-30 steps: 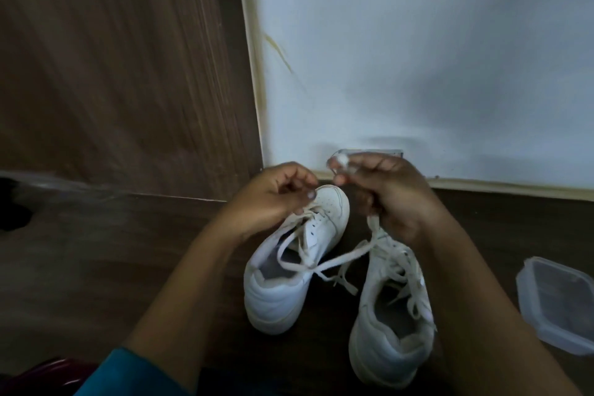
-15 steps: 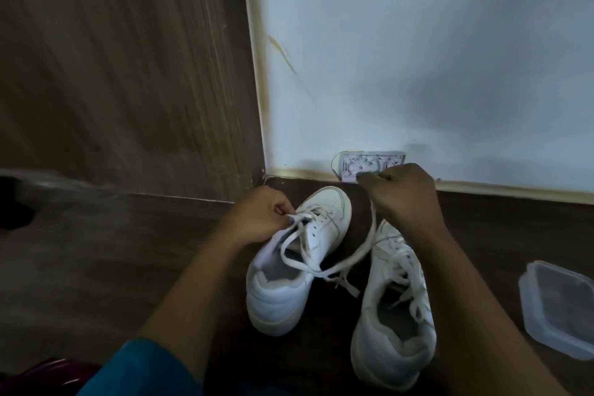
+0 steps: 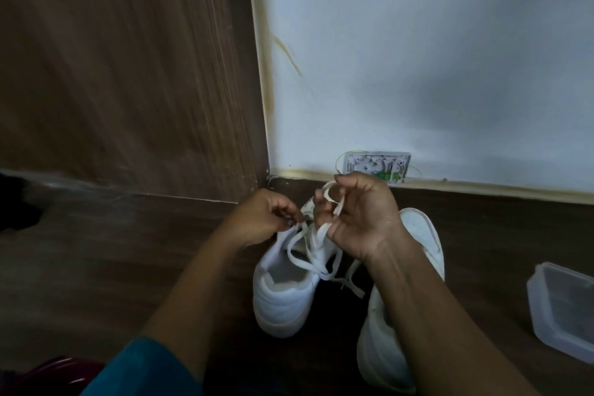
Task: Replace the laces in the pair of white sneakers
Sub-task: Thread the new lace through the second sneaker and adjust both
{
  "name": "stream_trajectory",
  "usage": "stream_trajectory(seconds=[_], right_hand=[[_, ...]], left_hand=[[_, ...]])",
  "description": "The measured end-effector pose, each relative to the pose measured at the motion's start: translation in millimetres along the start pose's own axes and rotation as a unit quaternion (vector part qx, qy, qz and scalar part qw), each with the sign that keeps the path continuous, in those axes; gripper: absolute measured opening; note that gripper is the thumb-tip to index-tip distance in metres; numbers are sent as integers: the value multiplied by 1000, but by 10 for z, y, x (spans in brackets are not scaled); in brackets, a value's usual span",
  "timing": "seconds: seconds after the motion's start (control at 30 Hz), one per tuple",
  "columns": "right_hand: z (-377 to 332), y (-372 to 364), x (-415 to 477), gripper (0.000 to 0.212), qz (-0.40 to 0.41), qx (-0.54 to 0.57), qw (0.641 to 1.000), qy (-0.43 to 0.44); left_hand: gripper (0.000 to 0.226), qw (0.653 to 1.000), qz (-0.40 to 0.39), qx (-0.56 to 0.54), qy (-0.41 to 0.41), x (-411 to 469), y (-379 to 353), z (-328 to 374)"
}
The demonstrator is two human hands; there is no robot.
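Two white sneakers stand on a dark wooden surface, toes toward the wall. The left sneaker [image 3: 283, 296] has a loose white lace [image 3: 316, 254] running from its eyelets up into both hands. My left hand [image 3: 262, 219] pinches the lace just above the shoe's eyelets. My right hand [image 3: 361, 214] holds a loop of the same lace, raised over the shoe's toe. My right forearm hides most of the right sneaker [image 3: 421, 235]; only its toe and heel show.
A clear plastic container [image 3: 562, 309] lies at the right edge. A white wall socket plate [image 3: 376, 165] sits low on the wall behind the shoes. A brown wooden panel [image 3: 128, 74] rises at the left.
My right hand has moved left and turned palm up, gathering the lace into a loop over the left sneaker. My left hand has stayed at the eyelets.
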State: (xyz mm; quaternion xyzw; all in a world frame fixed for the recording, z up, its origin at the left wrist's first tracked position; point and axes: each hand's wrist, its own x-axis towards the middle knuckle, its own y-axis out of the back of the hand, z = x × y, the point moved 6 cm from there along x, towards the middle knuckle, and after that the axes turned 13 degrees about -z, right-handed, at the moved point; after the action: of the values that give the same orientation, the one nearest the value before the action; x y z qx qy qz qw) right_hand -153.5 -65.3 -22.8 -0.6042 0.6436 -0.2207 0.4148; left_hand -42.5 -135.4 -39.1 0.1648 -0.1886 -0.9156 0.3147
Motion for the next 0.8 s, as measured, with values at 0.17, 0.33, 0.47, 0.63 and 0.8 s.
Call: stream_trajectory(seconds=[0.17, 0.33, 0.47, 0.63, 0.8], right_hand=[[-28, 58, 48, 45, 35, 9, 999, 40], [-141, 49, 52, 66, 68, -390, 917, 51], [-52, 27, 54, 30, 34, -402, 914, 34], [-130, 106, 53, 34, 58, -468, 880, 65], [-45, 80, 134, 25, 19, -510, 860, 29]], left_hand=[[16, 1000, 3, 0, 22, 2, 25, -39], [25, 999, 6, -24, 36, -8, 36, -73], [31, 998, -9, -46, 42, -34, 15, -67], [26, 995, -24, -77, 50, -58, -1, -49], [29, 991, -7, -112, 70, -64, 10, -106]])
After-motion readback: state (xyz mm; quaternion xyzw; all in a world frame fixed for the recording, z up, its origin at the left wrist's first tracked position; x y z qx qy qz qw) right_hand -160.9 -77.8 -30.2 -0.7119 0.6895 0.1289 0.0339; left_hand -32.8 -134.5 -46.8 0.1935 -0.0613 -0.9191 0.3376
